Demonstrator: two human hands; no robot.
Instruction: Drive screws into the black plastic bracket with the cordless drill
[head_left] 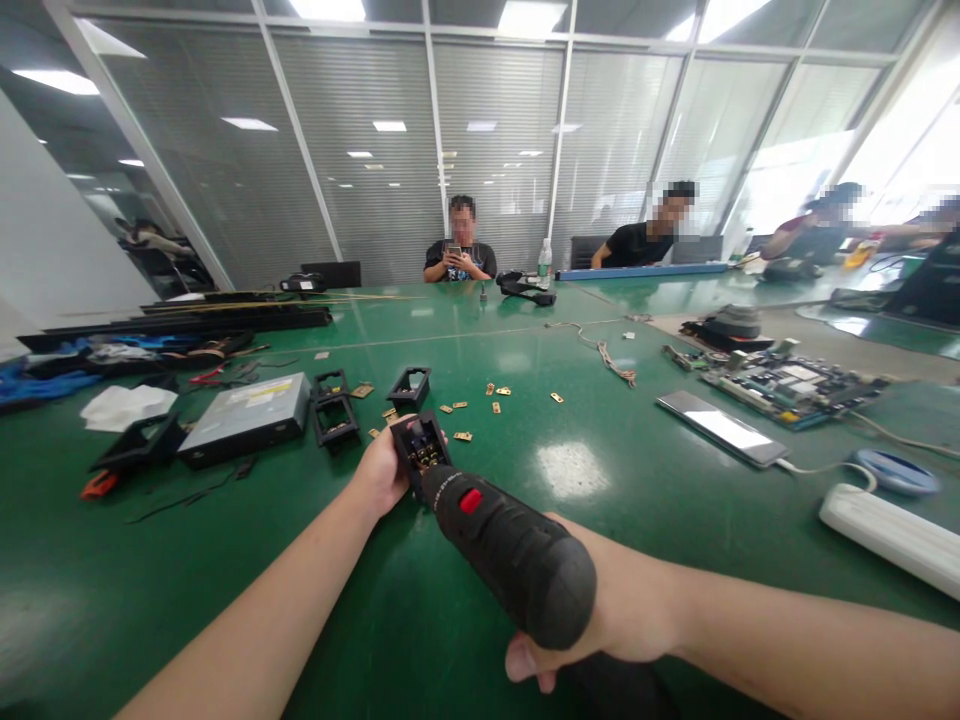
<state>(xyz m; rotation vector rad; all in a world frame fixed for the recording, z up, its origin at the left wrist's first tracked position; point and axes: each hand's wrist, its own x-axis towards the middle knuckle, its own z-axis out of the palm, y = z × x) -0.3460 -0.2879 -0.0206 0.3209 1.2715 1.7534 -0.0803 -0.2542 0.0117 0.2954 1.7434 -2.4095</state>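
My left hand [384, 470] is closed around a small black plastic housing [411, 440], tilted so that its open side faces me. Brass-coloured metal parts show inside it. In my right hand [592, 600] is a black cordless drill [510, 550] with a red switch on top. The drill's front end points into the housing; its tip is hidden there. More black housings [409, 386] stand just beyond and to the left. Several small brass plates [463, 436] lie scattered on the green table [480, 345] past my left hand.
At left lie a silver disc drive [247, 415], a black frame [139, 440] and white tissue [127, 406]. A phone [720, 430], circuit board [802, 378] and white power strip [892, 530] are at right. A person [460, 250] sits across the table; others sit farther right.
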